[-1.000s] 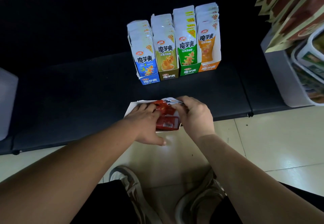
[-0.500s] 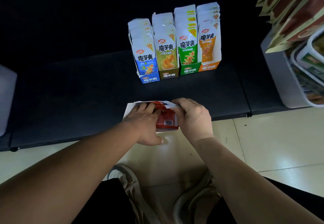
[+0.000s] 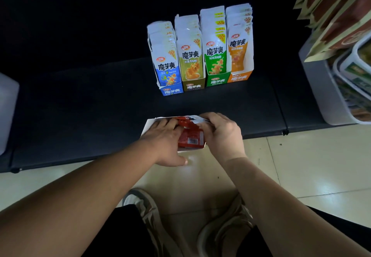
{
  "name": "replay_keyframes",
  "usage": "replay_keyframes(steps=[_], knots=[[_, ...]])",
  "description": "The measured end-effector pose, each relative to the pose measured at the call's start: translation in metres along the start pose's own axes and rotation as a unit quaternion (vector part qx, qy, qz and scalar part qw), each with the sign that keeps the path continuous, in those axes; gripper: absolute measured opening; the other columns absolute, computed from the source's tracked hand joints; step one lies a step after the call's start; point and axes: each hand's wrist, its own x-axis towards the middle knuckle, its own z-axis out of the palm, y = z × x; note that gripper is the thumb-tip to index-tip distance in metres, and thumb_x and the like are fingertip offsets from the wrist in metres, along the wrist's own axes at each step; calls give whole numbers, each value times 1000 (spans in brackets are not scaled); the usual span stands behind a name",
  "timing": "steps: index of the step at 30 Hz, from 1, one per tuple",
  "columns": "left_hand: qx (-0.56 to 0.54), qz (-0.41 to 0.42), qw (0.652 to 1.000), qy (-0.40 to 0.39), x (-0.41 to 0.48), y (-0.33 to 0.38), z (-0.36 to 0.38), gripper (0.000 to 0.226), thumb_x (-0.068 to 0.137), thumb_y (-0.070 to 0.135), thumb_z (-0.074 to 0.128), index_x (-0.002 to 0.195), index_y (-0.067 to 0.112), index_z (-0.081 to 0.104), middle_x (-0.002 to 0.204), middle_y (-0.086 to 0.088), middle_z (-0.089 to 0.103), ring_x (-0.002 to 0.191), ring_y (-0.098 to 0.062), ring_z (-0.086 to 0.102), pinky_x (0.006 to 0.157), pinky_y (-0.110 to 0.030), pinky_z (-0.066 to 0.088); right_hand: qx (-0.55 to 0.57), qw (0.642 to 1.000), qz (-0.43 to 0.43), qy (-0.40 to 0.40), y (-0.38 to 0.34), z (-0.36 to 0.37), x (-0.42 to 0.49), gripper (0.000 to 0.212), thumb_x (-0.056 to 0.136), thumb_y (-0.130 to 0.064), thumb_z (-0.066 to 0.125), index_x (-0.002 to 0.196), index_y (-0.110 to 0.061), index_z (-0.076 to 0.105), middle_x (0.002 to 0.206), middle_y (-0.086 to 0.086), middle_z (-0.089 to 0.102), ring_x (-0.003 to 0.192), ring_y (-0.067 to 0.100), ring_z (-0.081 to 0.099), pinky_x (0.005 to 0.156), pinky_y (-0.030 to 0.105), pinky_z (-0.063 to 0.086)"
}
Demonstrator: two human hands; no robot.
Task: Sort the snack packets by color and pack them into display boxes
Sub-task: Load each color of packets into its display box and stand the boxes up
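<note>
A red display box (image 3: 190, 140) lies on its side at the front edge of the black bench (image 3: 80, 116), with red snack packets (image 3: 185, 123) inside it. My left hand (image 3: 164, 142) rests flat over the box's left part, fingers on the packets. My right hand (image 3: 220, 134) curls round the packets' white top ends at the box's right side. Further back stand filled boxes in a row: blue (image 3: 169, 76), olive (image 3: 192, 69), green (image 3: 216, 63) and orange (image 3: 240, 59).
A grey bin (image 3: 321, 88) with stacked snack trays and hanging brown packets (image 3: 341, 15) stands at the right. A pale container (image 3: 7, 112) sits at the bench's left end. My shoes (image 3: 180, 220) are on the tiled floor below.
Both hands have stayed on the red box and packets, shifting only slightly. The packets sit a little deeper in the box.
</note>
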Motion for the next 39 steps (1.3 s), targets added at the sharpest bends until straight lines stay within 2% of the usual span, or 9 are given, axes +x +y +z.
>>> replay_keyframes(steps=[6,18,23,26,31,33,36,39], knots=[[-3,-1,1000,-2,1,-1,1,107,68,83,57,154,24,34,153,0,30,140,-26,29,123,-42,23,6,1000,6,1,4,0,1,16,97,-21,64,109,-17,75,99,1,74,86,24,70,72,46,60],[9,-4,1000,-6,0,1,0,101,73,81,56,154,24,36,153,0,35,141,-24,33,122,-40,24,15,1000,6,-12,3,-1,1,18,96,-18,64,109,-16,75,100,1,73,87,21,70,75,43,60],[9,-8,999,-45,5,-1,-7,109,71,83,59,158,24,31,160,0,37,147,-24,29,121,-39,22,13,1000,9,-16,5,-1,0,17,97,-14,66,111,-13,75,101,3,73,89,22,69,76,45,60],[-7,-2,998,-63,5,-2,-10,107,70,84,61,156,25,33,157,2,44,147,-22,32,118,-37,25,3,1000,-3,0,7,0,2,14,95,-13,69,108,-11,75,98,5,73,87,25,69,74,46,60],[-44,33,996,-72,9,-9,-15,87,62,88,51,138,45,53,137,13,59,130,-18,51,109,-36,37,-2,1000,10,-3,16,5,3,14,96,-20,70,107,-12,75,97,4,74,87,25,69,75,45,59],[-46,40,997,-55,10,-11,-15,83,60,88,48,129,45,61,126,15,65,119,-17,58,104,-37,44,-6,1000,15,-6,16,5,0,15,97,-24,68,108,-15,74,98,2,74,87,25,69,74,45,59],[-78,52,995,-16,7,-13,-18,51,72,75,61,108,41,70,95,15,70,93,-14,65,85,-34,55,-11,1000,12,-12,14,4,-2,18,98,-28,66,108,-16,74,97,2,73,86,26,68,73,45,58],[-115,76,990,-4,-1,-14,-26,31,81,64,70,87,34,68,79,14,66,78,-10,63,71,-31,53,-17,999,23,-46,12,-1,1,18,98,-28,64,110,-17,73,98,2,73,89,26,68,76,44,58]])
